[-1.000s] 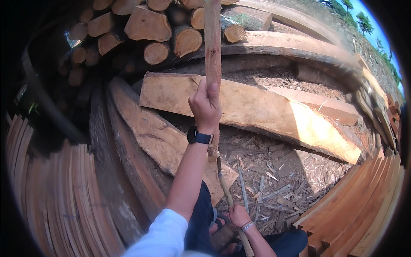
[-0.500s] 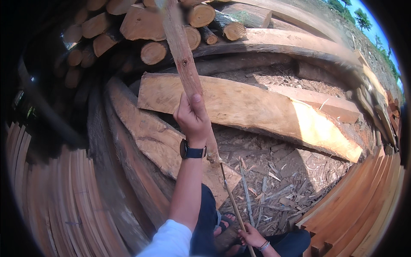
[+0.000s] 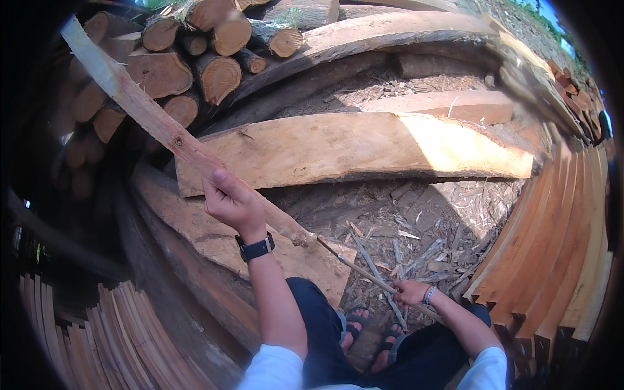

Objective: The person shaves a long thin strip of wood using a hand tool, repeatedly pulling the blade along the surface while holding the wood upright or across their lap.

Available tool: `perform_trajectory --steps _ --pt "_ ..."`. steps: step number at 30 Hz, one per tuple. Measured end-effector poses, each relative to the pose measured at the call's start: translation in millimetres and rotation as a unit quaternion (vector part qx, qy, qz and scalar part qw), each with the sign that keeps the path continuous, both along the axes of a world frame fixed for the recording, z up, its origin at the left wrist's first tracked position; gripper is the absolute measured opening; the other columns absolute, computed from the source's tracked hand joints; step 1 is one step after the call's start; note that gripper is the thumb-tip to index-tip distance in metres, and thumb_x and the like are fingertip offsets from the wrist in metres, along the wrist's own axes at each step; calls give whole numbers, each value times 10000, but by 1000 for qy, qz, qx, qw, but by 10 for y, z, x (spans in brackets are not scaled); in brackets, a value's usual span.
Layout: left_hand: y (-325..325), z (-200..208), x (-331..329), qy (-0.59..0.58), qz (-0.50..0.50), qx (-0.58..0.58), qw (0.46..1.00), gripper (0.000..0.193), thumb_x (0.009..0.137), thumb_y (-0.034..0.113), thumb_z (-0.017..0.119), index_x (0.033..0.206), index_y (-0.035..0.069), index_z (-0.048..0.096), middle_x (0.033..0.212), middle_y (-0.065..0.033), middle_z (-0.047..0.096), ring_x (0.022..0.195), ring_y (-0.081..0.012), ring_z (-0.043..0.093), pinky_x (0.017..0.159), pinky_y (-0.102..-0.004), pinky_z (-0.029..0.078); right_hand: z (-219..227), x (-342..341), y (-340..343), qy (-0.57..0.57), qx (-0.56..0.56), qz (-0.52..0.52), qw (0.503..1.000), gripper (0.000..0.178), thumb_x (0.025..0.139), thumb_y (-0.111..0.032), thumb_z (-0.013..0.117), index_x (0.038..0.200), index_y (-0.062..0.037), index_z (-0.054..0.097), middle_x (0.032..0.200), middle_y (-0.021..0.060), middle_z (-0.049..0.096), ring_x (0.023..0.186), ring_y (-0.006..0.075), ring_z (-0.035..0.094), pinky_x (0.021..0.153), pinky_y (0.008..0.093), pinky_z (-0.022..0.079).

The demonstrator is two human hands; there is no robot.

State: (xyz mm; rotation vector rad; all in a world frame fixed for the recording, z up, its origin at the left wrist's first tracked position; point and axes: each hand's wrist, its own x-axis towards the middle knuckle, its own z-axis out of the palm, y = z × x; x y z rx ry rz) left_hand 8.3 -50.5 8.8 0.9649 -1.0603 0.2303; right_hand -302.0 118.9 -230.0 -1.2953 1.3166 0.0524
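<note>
A long, narrow wooden plank [image 3: 151,117] slants from the upper left down to the middle of the view. My left hand [image 3: 235,207] is closed around its lower half, thumb up along the wood. Just past that hand, the plank's rough near end meets the dark, thin tip of a long slender rod [image 3: 367,273] with a pale wooden handle. The fingers of my right hand [image 3: 411,292] are wrapped round this handle, over the ground to the right of my knees. Part of the rod beyond that hand runs under my forearm.
Cut logs [image 3: 221,78] are piled at the upper left. A broad wood slab [image 3: 338,146] lies across the middle, and another slab [image 3: 208,224] sits beneath my left arm. Stacked boards stand at right [image 3: 552,234] and lower left [image 3: 123,331]. Wood chips [image 3: 448,227] cover the ground.
The plank has swung from nearly upright to a leftward slant, with the rod tilting the same way. My right hand has come higher and further right. The view has shifted too.
</note>
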Motion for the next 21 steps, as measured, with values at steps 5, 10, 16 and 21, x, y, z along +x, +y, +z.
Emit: perform_trajectory --steps 5,10,16,21 --pt "-34 13 7 -6 27 -24 999 467 984 334 389 735 -45 498 574 -81 504 519 -167 469 499 -304 369 -489 376 -54 6 -122 -25 992 373 899 -220 527 1203 -18 451 696 92 616 564 166 626 503 303 525" --pt "7 -18 -45 -20 47 -25 998 482 984 342 385 729 -49 503 543 -87 503 487 -181 476 475 -316 369 -525 463 -14 -16 -41 -38 998 325 905 -245 528 1094 15 478 697 109 619 565 176 637 496 316 538" --pt "27 3 -13 -21 94 -47 994 489 986 338 378 709 -49 492 532 -75 479 477 -173 453 462 -310 358 -387 238 -23 -6 -59 15 998 332 920 -275 485 995 48 472 692 155 619 533 185 637 439 317 514" --pt "44 -39 -30 -13 76 -58 995 504 993 341 344 697 -44 476 570 -77 483 493 -163 446 459 -311 361 -569 460 97 60 -295 10 954 304 913 -260 423 1012 13 511 801 243 631 786 430 611 721 513 478"
